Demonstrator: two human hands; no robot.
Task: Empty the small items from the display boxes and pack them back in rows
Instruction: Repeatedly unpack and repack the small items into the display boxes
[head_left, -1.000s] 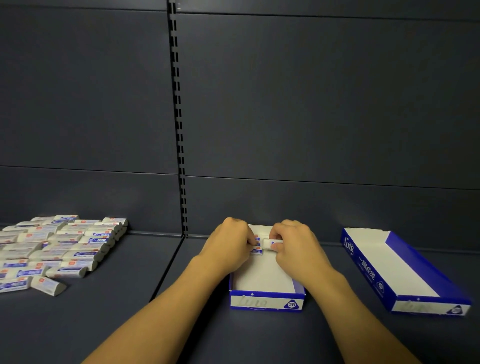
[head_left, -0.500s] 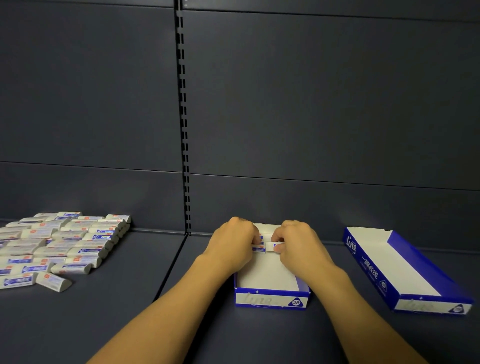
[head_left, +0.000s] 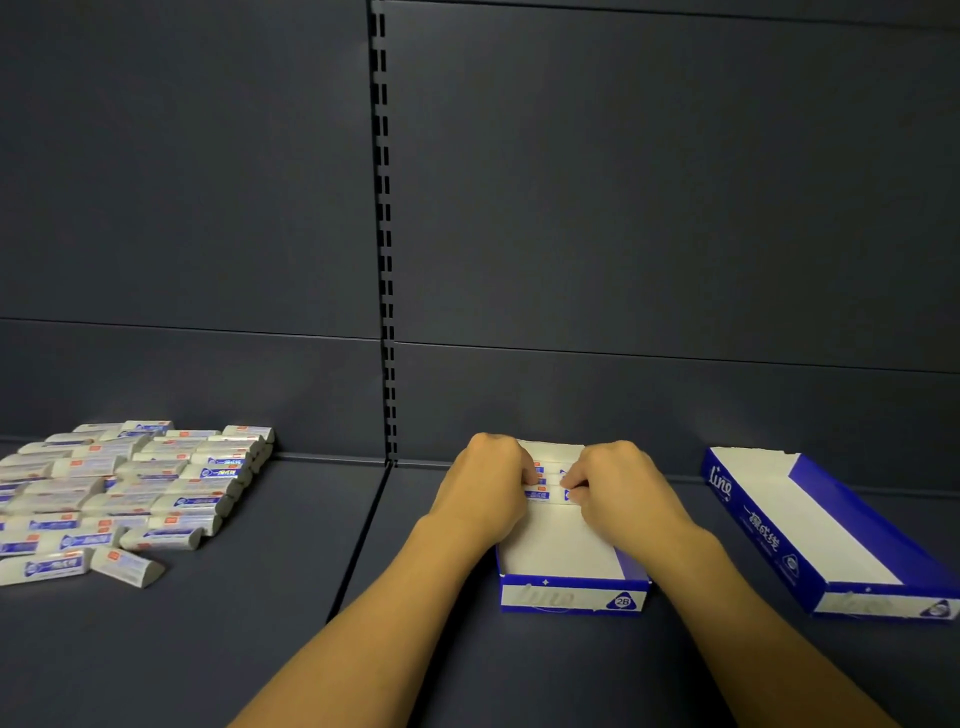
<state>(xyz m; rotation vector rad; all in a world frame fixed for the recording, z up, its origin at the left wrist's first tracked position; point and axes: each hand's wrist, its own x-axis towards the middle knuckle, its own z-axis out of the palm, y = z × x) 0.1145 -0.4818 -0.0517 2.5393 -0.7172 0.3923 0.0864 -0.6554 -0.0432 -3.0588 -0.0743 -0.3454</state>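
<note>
While both forearms reach forward over the dark shelf (head_left: 260, 649), the middle box (head_left: 571, 597) sits directly ahead with its blue front wall, marked 2B, facing the viewer. Its white floor is bare in the near half. Beyond that bare floor, both hands work close together over the far half of the middle box. The left hand (head_left: 483, 493) has its fingers curled down onto the left ends of the packed erasers (head_left: 548, 480), and the right hand (head_left: 618, 488) has its fingers curled onto their right ends; the two hands nearly touch, with only a narrow strip of erasers visible between them. Whether either hand pinches a single eraser or simply presses on the row cannot be told. The packed erasers lie crosswise in a row against the far wall of the middle box. To the right of the middle box, well apart, a second box (head_left: 753, 525) lies angled, its white interior showing. Far to the left of the middle box, a pile of loose erasers (head_left: 130, 493) lies on the shelf in rough rows. Behind the middle box stands the dark back panel (head_left: 623, 208) with a slotted upright (head_left: 384, 234).
</note>
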